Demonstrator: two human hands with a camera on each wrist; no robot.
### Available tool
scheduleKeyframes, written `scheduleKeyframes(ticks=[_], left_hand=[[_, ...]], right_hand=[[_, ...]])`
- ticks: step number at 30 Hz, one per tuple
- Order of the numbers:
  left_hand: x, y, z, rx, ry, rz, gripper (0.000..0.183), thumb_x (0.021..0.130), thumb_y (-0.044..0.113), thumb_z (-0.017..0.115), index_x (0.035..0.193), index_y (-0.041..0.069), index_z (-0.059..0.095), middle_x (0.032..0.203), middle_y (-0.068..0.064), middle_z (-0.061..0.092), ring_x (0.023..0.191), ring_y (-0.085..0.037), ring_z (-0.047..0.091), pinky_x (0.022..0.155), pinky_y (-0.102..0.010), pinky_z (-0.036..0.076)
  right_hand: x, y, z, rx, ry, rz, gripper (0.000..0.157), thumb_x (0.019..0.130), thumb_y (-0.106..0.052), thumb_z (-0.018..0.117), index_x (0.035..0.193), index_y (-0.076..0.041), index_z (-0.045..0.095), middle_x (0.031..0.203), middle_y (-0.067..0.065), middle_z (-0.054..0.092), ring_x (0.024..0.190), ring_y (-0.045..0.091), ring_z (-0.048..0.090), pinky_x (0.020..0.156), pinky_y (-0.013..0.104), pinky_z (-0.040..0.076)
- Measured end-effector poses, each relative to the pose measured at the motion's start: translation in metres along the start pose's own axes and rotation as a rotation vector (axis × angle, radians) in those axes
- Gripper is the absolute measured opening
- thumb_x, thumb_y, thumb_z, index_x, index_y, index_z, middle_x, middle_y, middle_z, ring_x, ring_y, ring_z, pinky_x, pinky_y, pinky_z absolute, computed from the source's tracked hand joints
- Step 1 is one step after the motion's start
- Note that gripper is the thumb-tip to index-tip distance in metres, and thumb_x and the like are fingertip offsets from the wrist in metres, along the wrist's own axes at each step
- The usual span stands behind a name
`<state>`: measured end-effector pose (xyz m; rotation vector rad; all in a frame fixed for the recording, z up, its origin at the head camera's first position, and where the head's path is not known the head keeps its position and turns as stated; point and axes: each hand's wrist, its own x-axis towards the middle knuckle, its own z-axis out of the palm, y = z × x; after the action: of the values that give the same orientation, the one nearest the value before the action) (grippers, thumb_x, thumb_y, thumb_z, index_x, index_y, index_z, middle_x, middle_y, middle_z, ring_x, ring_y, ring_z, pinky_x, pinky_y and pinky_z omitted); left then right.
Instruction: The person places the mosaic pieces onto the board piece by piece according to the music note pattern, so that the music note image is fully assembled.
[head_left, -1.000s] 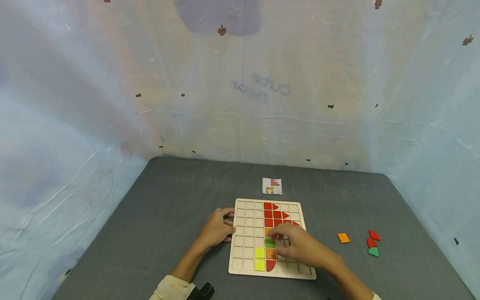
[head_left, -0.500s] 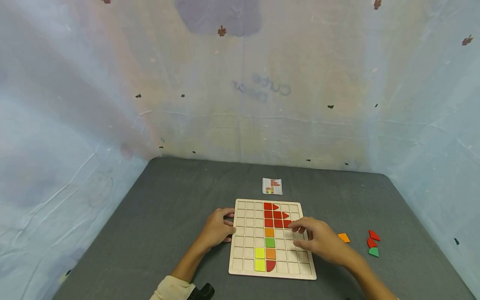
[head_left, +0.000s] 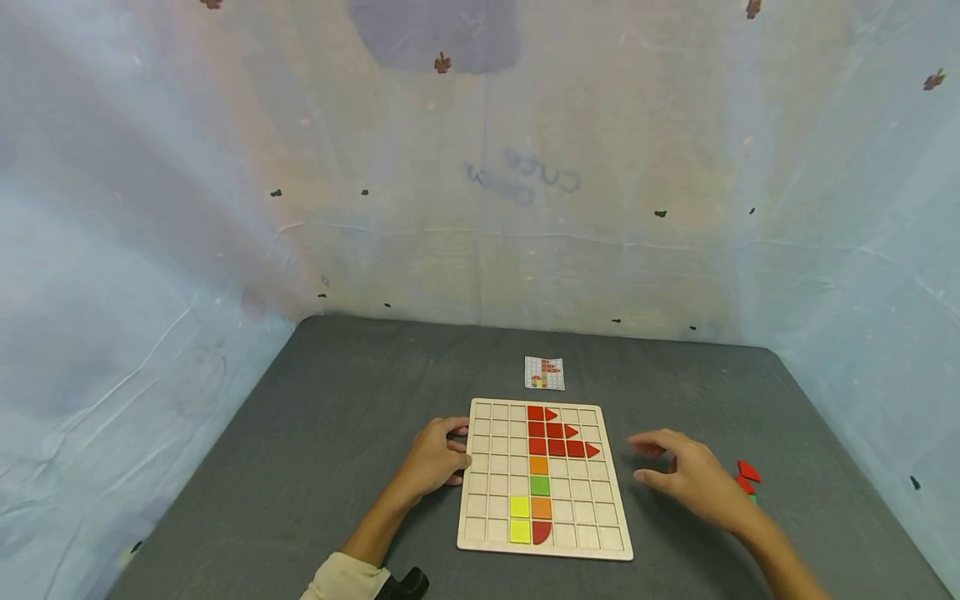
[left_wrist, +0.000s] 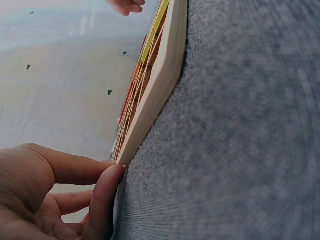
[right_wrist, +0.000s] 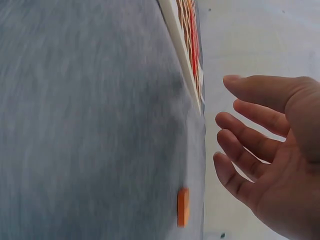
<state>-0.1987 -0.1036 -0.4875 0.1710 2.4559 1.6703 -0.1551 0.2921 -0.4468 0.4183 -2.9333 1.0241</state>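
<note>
A pale wooden grid board [head_left: 495, 467] lies on the grey table, holding red, orange, green and yellow tiles. My left hand [head_left: 433, 457] is at its left edge. In the left wrist view, the thumb and index fingertip of that hand [left_wrist: 55, 190] pinch the board's rim [left_wrist: 160, 85]. Off the board's right side, my right hand [head_left: 693, 475] hovers with fingers spread and nothing in it. The right wrist view shows its palm [right_wrist: 280, 160] and, below it on the table, an orange square tile [right_wrist: 183, 207]. In the head view the right hand hides that tile.
Beyond the board lies a small printed pattern card [head_left: 544, 373]. Red tiles [head_left: 748, 472] rest right of my right hand, with a green one [head_left: 753, 499] mostly hidden. A pale plastic sheet [head_left: 480, 167] surrounds the table [head_left: 375, 358] at the back and sides.
My right hand has moved right from over the board's middle column to beyond its right edge, uncovering the tiles there. The left hand and board have stayed in place.
</note>
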Motion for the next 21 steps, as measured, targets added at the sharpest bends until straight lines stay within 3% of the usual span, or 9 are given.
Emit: scheduleKeyframes(ticks=[7,12,15,21], left_hand=[[0.0,0.0,0.0,-0.001,-0.002,0.005,0.062,0.085,-0.004,0.074,0.145,-0.003,0.06,0.13,-0.018,0.057,0.102,-0.025,0.064,0.058,-0.035,0.063],[0.0,0.0,0.0,0.006,-0.003,0.006,0.062,0.085,-0.004,0.075,0.145,-0.003,0.06,0.13,-0.018,0.058,0.102,-0.025,0.065,0.058,-0.035,0.063],[0.0,0.0,0.0,0.011,0.001,0.005,0.062,0.085,-0.004,0.075,0.144,-0.002,0.06,0.129,-0.017,0.058,0.102,-0.025,0.065,0.058,-0.034,0.063],[0.0,0.0,0.001,0.014,0.005,0.004,0.062,0.084,-0.005,0.074,0.144,-0.003,0.061,0.129,-0.017,0.058,0.102,-0.025,0.065,0.057,-0.034,0.063]], right_hand=[[-0.009,0.018,-0.013,-0.02,0.026,0.034,0.05,0.089,-0.026,0.087,0.133,-0.008,0.071,0.127,0.006,0.072,0.107,0.029,0.066,0.074,0.028,0.058],[-0.014,0.029,-0.019,-0.096,0.025,0.047,0.053,0.088,-0.03,0.087,0.133,-0.008,0.071,0.129,0.009,0.072,0.121,0.039,0.063,0.089,0.05,0.058],[-0.016,0.033,-0.023,-0.112,0.007,0.062,0.056,0.088,-0.032,0.087,0.135,-0.007,0.069,0.131,0.013,0.07,0.12,0.041,0.065,0.091,0.061,0.056],[-0.018,0.038,-0.026,-0.129,-0.016,0.089,0.06,0.086,-0.035,0.088,0.134,-0.005,0.069,0.128,0.014,0.07,0.113,0.037,0.067,0.088,0.062,0.055]])
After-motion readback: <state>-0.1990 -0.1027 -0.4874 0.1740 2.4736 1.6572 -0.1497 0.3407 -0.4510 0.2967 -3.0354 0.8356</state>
